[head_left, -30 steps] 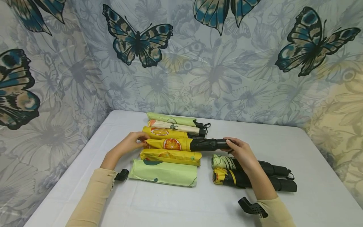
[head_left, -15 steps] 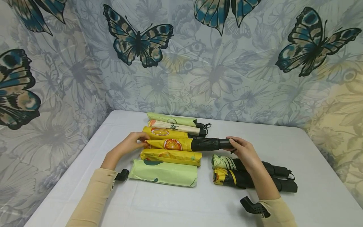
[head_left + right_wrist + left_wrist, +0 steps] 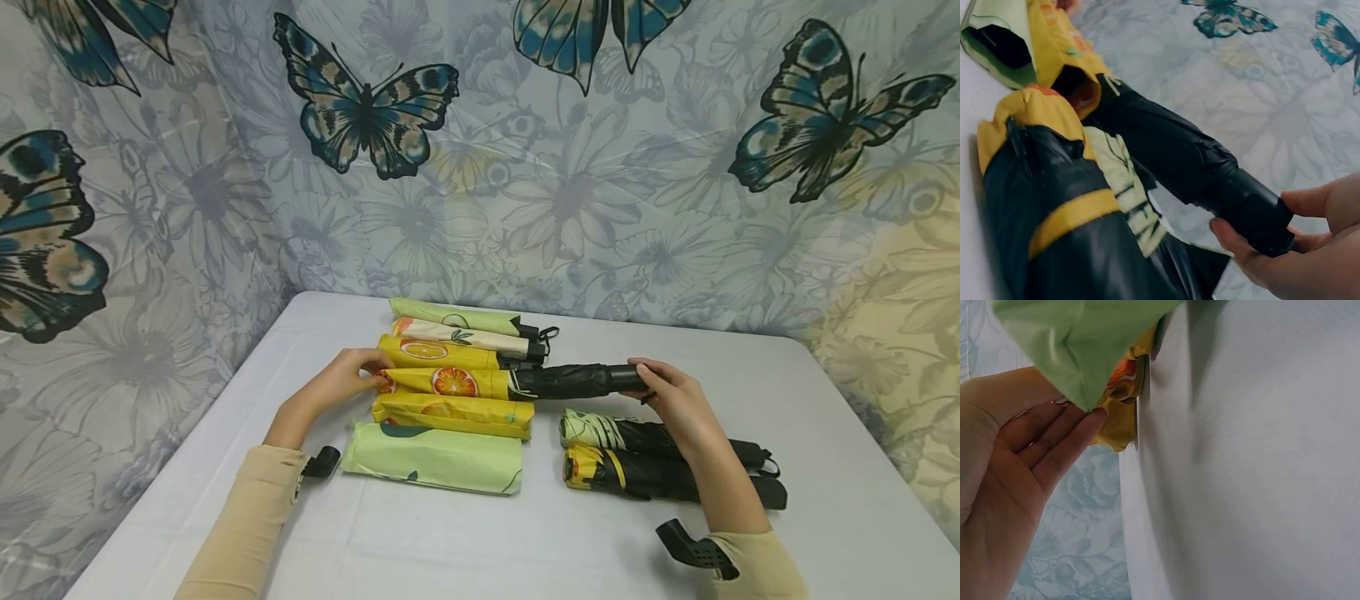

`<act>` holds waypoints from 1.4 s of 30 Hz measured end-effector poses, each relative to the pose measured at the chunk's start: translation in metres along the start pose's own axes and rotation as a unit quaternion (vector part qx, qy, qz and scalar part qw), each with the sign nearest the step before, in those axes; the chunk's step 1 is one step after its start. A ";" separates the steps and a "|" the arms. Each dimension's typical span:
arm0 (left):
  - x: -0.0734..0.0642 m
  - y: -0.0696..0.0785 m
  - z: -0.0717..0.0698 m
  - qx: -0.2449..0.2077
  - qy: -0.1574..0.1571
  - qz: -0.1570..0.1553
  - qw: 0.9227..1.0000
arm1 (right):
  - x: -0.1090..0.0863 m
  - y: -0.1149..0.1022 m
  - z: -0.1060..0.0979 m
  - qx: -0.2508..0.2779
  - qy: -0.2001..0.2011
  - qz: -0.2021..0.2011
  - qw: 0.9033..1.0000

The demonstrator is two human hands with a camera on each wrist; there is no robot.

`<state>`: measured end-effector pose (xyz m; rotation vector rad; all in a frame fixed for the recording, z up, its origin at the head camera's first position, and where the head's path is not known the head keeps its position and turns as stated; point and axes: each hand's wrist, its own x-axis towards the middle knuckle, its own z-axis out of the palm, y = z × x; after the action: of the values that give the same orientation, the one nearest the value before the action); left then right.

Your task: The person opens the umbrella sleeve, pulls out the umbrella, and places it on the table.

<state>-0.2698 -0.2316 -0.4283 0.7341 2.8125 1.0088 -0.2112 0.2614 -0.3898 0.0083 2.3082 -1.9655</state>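
Here is the left hand (image 3: 352, 373) at the left end of the line, wrist bent and knuckles arched up, thumb and fingers pinching the tail of a yellow sleeve (image 3: 480, 384) printed with orange slices. In the left wrist view the corner of a green sleeve (image 3: 442, 458) hangs in front of those fingertips, hiding part of the hold. Across to the right hand (image 3: 669, 396): its forearm slants up and inward over two rolled umbrellas, one green-patterned (image 3: 591, 428), one yellow-banded (image 3: 648, 477), and its fingers close around the handle end of a black umbrella (image 3: 564, 382). The right wrist view confirms it, fingertips showing on opposite sides of the handle.

The black umbrella lies between the two hands, stretching out of the yellow sleeve's mouth, its dark body in plain sight from there to the handle. Just below comes a fruit-print sleeve (image 3: 453, 416), then the green sleeve, all on the white-covered table (image 3: 487, 550). Above the yellow sleeve sits an orange-print bundle (image 3: 442, 352), partly covered by the left hand.
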 end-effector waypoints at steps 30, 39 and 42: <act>0.000 -0.001 -0.001 0.000 -0.006 -0.004 1.000 | -0.019 0.011 -0.067 0.229 0.010 -0.073 0.971; 0.001 0.000 0.000 0.005 -0.007 -0.002 1.000 | -0.021 0.021 -0.087 0.280 0.021 -0.073 0.957; 0.000 0.000 0.000 0.007 -0.007 -0.003 1.000 | -0.022 0.025 -0.094 0.298 0.021 -0.070 0.952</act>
<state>-0.2699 -0.2311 -0.4283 0.7316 2.8101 0.9812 -0.1946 0.3593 -0.3978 -0.0658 1.6819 -2.6754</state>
